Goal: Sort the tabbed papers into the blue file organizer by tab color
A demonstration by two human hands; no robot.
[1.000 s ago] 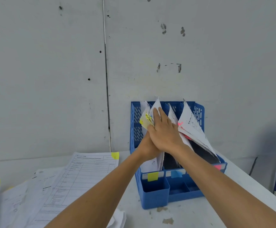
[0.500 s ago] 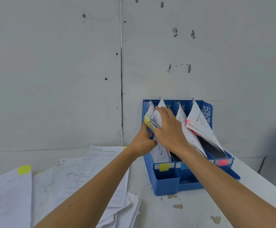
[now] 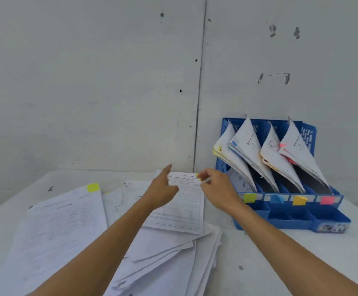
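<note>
Blue plastic file organizer stands at three o'clock of the hands. Left hand, fingers straight, is over a yellow-tabbed white sheet; right hand, fingers curled at its tab, grip unclear.

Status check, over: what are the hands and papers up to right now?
Left hand open above the top sheet. Right hand at its yellow tab, grip unclear. Blue organizer holds four filed stacks. Nothing in the way.

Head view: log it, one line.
phase: reaching for next sheet | left hand: open, over top sheet | right hand: at its yellow tab, grip unclear | blue file organizer: papers in four slots
</note>
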